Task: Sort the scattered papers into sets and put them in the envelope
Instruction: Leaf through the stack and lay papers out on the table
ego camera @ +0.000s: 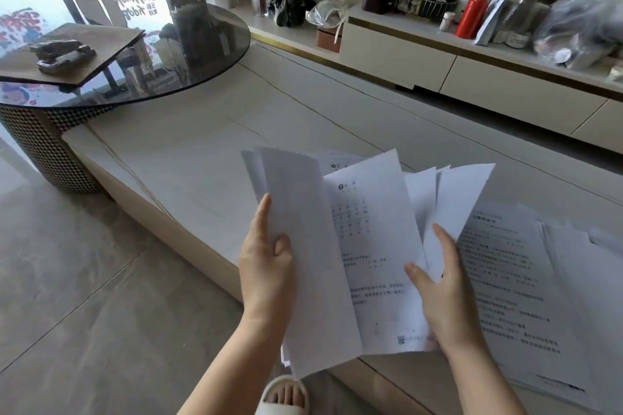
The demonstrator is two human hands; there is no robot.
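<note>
I hold a fanned bundle of white printed papers [371, 246] above the front edge of the low cream table [188, 158]. My left hand [266, 259] grips the bundle's left side, thumb on the front of a blank-backed sheet. My right hand [441, 290] holds the right side, fingers spread among the sheets. More printed papers [526, 296] lie spread on the table to the right, under and beyond the bundle. No envelope shows anywhere in view.
A round glass table [202, 44] overlaps the low table's far left end, with a wooden board [101, 44] and a stapler [62, 55] on it. A cluttered sideboard [472, 71] runs along the back. My slippered foot [286, 394] is on the tiled floor.
</note>
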